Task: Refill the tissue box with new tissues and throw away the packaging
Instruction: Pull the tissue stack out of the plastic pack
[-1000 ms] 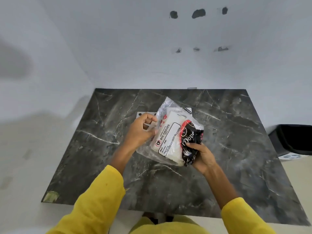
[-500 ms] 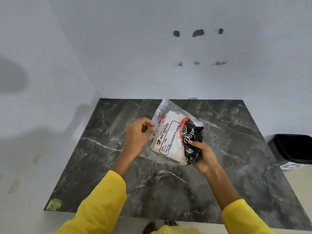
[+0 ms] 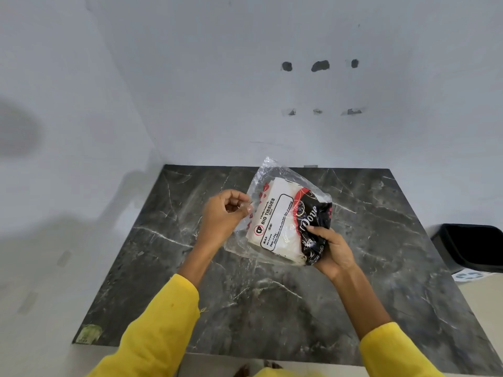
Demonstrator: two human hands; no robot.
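Now lifted clear of the dark marble surface [image 3: 272,308] and tilted with its clear end toward the far wall, the tissue pack [image 3: 283,227], where a second ago it was sitting lower with a white box edge showing behind it; no box showing now. Pinching the loose clear plastic at the pack's left edge between thumb and fingertips, the left hand [image 3: 226,216], its grip nearly closed, wrist bent and yellow sleeve [image 3: 158,330] angled in from the near left. Clamping the black printed near-right corner, the right hand [image 3: 330,247], fingers curled firmly round it, palm up. Standing on the floor at the far right, a black bin [image 3: 473,246].
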